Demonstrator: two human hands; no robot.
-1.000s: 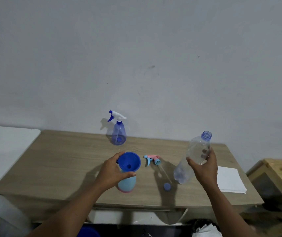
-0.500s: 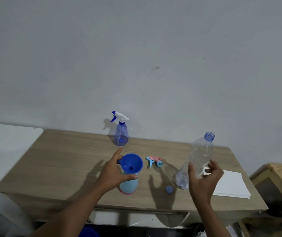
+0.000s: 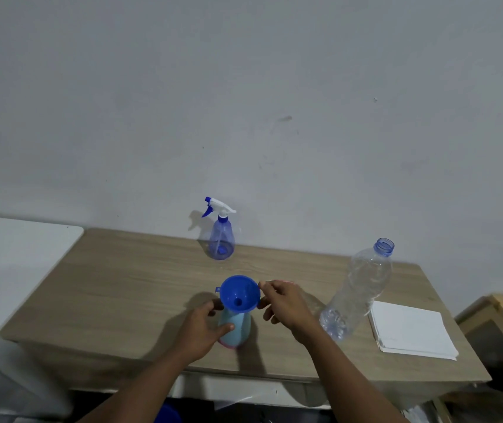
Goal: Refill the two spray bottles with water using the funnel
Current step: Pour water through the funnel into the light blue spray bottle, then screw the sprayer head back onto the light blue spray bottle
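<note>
The funnel [image 3: 239,296] sits in the neck of the pale blue spray bottle [image 3: 238,329], at the lower centre of the frame. The left hand [image 3: 201,328] grips the bottle's body from the left, thumb across the front. A second ago the right hand [image 3: 286,306] held the clear water bottle [image 3: 363,288]. It has since let go and come across to the funnel, where thumb and forefinger appear to pinch the rim's right edge. The water bottle now stands uncapped at centre right on the table [image 3: 122,285], well clear of either hand; its water level cannot be read. Pouring into this bottle looks finished, so the funnel is likely to come out next. The second spray bottle [image 3: 221,242], above centre by the wall, has its sprayer still on.
</note>
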